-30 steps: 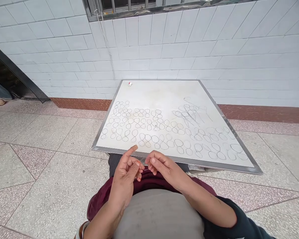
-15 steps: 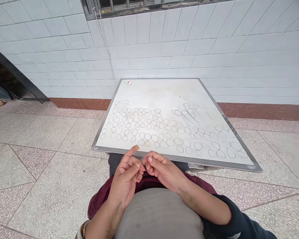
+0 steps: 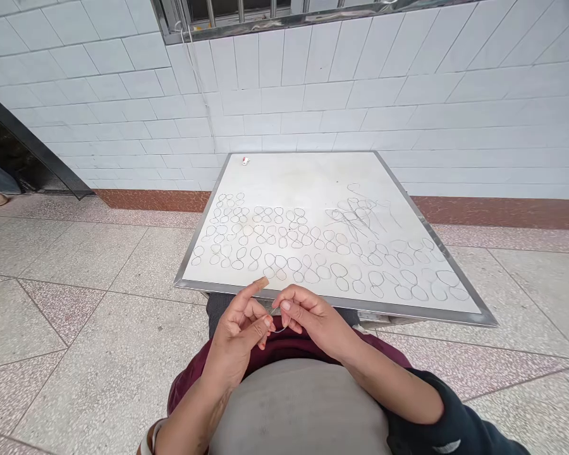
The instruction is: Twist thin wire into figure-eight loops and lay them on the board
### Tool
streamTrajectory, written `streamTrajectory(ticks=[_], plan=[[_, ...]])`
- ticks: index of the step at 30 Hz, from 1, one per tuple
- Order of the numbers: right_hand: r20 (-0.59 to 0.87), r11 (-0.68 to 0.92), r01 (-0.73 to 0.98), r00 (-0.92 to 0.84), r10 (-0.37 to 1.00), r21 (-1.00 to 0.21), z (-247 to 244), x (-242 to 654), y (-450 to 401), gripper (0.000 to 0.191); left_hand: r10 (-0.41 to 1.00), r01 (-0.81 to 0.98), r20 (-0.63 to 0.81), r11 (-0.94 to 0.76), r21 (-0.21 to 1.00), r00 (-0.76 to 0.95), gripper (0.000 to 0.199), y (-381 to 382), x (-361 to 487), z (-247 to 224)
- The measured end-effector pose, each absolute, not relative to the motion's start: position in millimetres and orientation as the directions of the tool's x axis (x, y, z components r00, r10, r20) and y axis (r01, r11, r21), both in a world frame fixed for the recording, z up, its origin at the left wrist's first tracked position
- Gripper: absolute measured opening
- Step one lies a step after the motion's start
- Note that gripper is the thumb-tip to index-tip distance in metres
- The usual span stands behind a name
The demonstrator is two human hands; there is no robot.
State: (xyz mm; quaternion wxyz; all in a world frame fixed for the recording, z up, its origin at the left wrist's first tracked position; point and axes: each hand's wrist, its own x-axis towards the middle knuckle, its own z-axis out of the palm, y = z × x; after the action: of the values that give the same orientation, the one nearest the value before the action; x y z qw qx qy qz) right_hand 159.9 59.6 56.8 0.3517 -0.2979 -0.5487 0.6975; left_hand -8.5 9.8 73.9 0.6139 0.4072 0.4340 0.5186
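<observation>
Above my lap, at the near edge of the white table (image 3: 294,178), my two hands meet over a thin wire (image 3: 279,330) bent in a curve. My left hand (image 3: 239,332) pinches one part of it between thumb and fingers; its index finger, with a tan wrap on the tip, points outward. The thumb and index finger of my right hand (image 3: 315,321) grip another part. Fingertips hide much of the wire's shape. Thin figure-eight loops (image 3: 339,277) that look like wire lie in several rows across the table. A loose tangle of thin strands (image 3: 358,215) lies at the right.
A small white and red item (image 3: 245,161) sits in the table's far left corner. Behind stands a white tiled wall (image 3: 284,101) with a barred window (image 3: 265,16) above. A dark doorway (image 3: 14,151) is at the left, beyond the speckled floor (image 3: 85,347).
My hands have moved slightly apart, and more of the curved wire shows between them. Both still pinch it. The view has shifted a little.
</observation>
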Motion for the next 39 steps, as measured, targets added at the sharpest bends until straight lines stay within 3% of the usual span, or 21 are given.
streamTrajectory(ticks=[6,11,14,17,22,26,29,33,39], plan=[[-0.051,-0.051,0.017,-0.571,0.82,-0.999,59.2,165.1,61.3,0.021,0.984,-0.227,-0.11,0.14,0.964,0.141,0.051,8.5,-14.0,73.1],[0.039,0.088,0.072,-0.512,0.858,-0.994,50.7,161.4,54.6,0.018,0.963,-0.112,-0.185,0.209,0.972,0.194,0.047,19.5,-19.4,79.5],[0.114,0.144,0.044,-0.398,0.91,-0.989,46.0,157.1,51.4,0.018,0.957,-0.104,-0.181,0.208,0.973,0.226,0.05,26.7,-23.7,87.1],[0.098,0.094,-0.027,-0.277,0.956,-0.995,44.1,153.7,52.6,0.02,0.969,-0.19,-0.132,0.173,0.967,0.208,0.054,27.2,-26.1,88.9],[0.074,0.048,-0.167,-0.156,0.985,-0.985,41.3,146.9,58.1,0.025,0.994,-0.338,-0.11,0.104,0.935,0.001,0.063,18.9,-10.6,70.1],[0.065,0.024,-0.211,-0.193,0.979,-0.977,35.7,141.1,55.3,0.026,0.975,-0.405,-0.143,0.064,0.912,-0.167,0.046,17.9,8.1,56.6],[0.093,0.059,-0.14,-0.246,0.965,-0.988,36.4,143.1,53.1,0.024,0.972,-0.37,-0.118,0.035,0.928,-0.204,0.04,19.6,9.0,57.5],[0.134,0.119,-0.063,-0.34,0.931,-0.991,46.5,151.3,57.2,0.023,0.984,-0.264,-0.108,0.068,0.962,-0.141,0.039,19.0,1.4,64.5],[0.023,-0.06,-0.176,-0.432,0.902,-0.983,51.1,154.2,61.6,0.019,0.993,-0.186,-0.089,0.075,0.98,-0.071,0.039,14.1,-1.8,65.0]])
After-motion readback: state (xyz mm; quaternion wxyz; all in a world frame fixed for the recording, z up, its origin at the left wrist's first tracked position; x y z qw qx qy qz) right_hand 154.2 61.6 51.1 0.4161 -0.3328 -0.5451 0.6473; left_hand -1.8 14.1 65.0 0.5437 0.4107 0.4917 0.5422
